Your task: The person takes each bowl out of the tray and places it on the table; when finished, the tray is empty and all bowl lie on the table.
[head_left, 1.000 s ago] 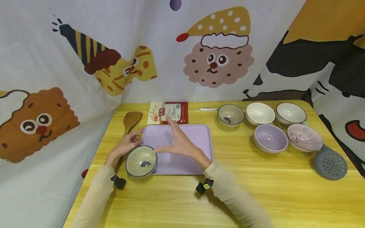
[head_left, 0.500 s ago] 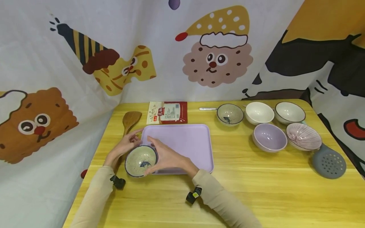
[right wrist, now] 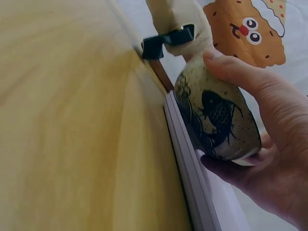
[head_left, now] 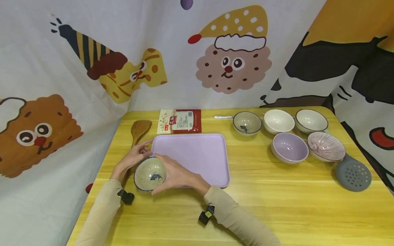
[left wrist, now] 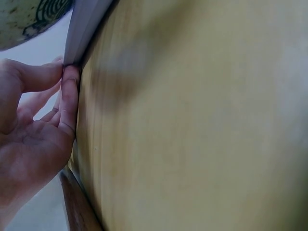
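A speckled beige bowl point(head_left: 146, 172) with a dark blue rim and a fish drawing is over the front left corner of the lilac tray point(head_left: 197, 155). Whether it rests on the tray or just above, I cannot tell. My right hand point(head_left: 178, 176) grips the bowl's right side; in the right wrist view the thumb lies along its upper side point(right wrist: 216, 108) and the fingers are partly hidden. At the tray's left edge is my left hand point(head_left: 135, 158). The left wrist view shows its thumb and forefinger pinching the tray rim point(left wrist: 86, 31).
A wooden spatula point(head_left: 140, 128) lies left of the tray, its handle running beneath the left hand. Behind the tray is a red and cream packet point(head_left: 180, 122). Several bowls, including a lilac one point(head_left: 290, 147), stand back right, beside a grey slotted skimmer point(head_left: 353, 173).
My right hand has moved left and nearer, from spread fingers over the tray to a grip on the bowl's right side. The left hand has stayed at the tray's edge.
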